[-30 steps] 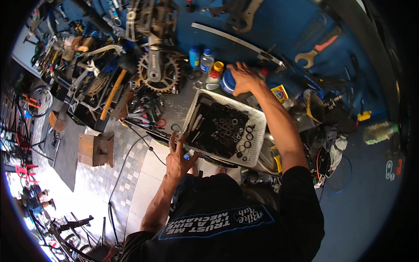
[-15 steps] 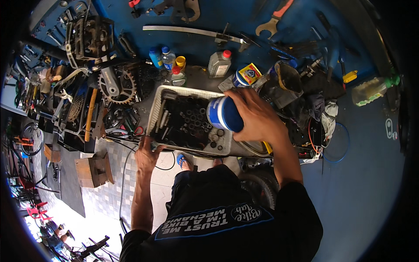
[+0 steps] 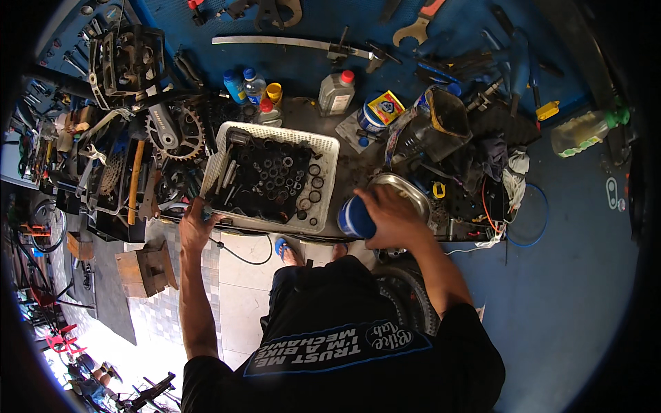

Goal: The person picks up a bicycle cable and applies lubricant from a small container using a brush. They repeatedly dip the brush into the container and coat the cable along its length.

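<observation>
My right hand [image 3: 394, 215] is closed around a blue tub [image 3: 354, 219], tilted on its side above the bench's front edge. Whether it holds anything cannot be seen. At the near left corner of a white plastic basket [image 3: 329, 160], my left hand [image 3: 195, 226] has its fingers curled on the rim, partly hidden. Inside the basket, a heap of dark small parts [image 3: 261, 175] includes metal rings and rods; several loose rings [image 3: 315, 183] lie along its right side. Just behind my right hand sits a shiny oval metal tray [image 3: 421, 195].
Bottles [image 3: 253, 86], a grey jug [image 3: 337, 93] and a yellow-topped tub [image 3: 384, 109] stand along the back. A cut-open container [image 3: 447, 117] is at the right. A crankset [image 3: 172, 131] and a hammer [image 3: 137, 180] crowd the left. Tools hang on the blue wall.
The basket has shifted left with my left hand. My right hand has brought the blue tub down and nearer to me, off the basket, and the metal tray now shows.
</observation>
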